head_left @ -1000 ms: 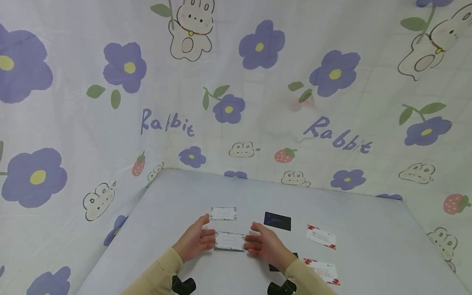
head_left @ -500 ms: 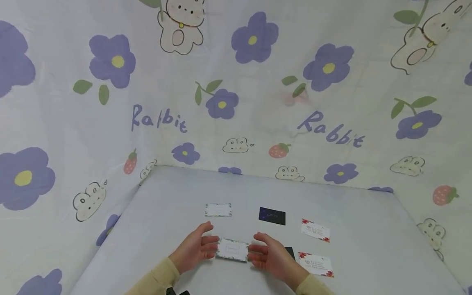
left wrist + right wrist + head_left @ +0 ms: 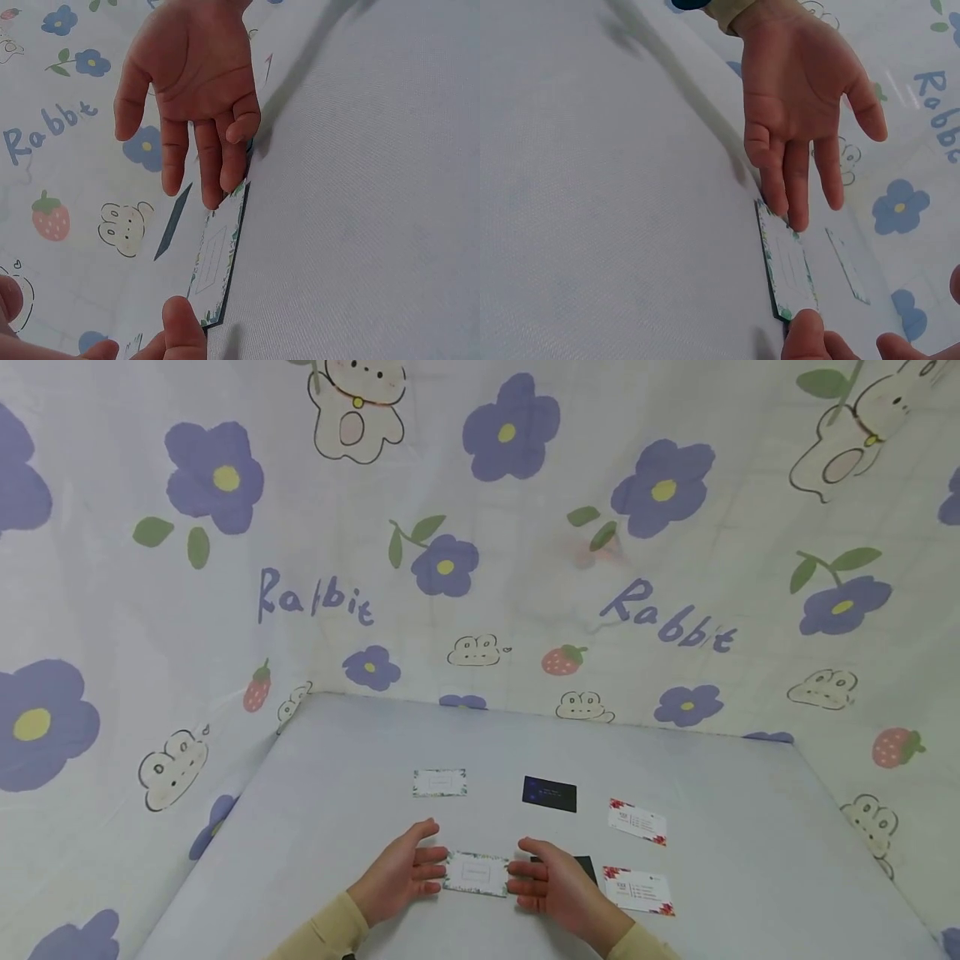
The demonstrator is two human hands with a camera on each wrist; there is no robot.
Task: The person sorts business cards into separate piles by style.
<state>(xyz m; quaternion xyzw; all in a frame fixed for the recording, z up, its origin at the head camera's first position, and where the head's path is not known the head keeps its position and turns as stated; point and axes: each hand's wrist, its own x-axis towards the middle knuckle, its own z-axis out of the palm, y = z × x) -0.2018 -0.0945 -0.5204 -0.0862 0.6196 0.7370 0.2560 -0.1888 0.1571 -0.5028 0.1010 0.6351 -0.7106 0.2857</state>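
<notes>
A white business card with a leafy border (image 3: 476, 872) lies between my hands, a thin dark edge along its long side in the left wrist view. My left hand (image 3: 393, 875) is at its left end, fingers extended and fingertips right at the short edge. At the opposite end, my right hand (image 3: 566, 889) holds its fingers the same way, palm facing inward. Both thumbs stick up, away from the card. In the right wrist view the left hand (image 3: 799, 112) shows its palm; the left wrist view shows the right palm (image 3: 199, 75).
Farther back lie a matching leafy card (image 3: 439, 782), a black card (image 3: 550, 794) and a red-flowered card (image 3: 637, 822). Another red-flowered card (image 3: 639, 890) sits right of my right hand, which partly hides a second black card (image 3: 587, 866). A patterned curtain (image 3: 480, 610) rises behind the table.
Both hands have come nearer to me and slightly right, the leafy card between them moving along. The gap to the matching card behind has grown. The head view has shifted slightly.
</notes>
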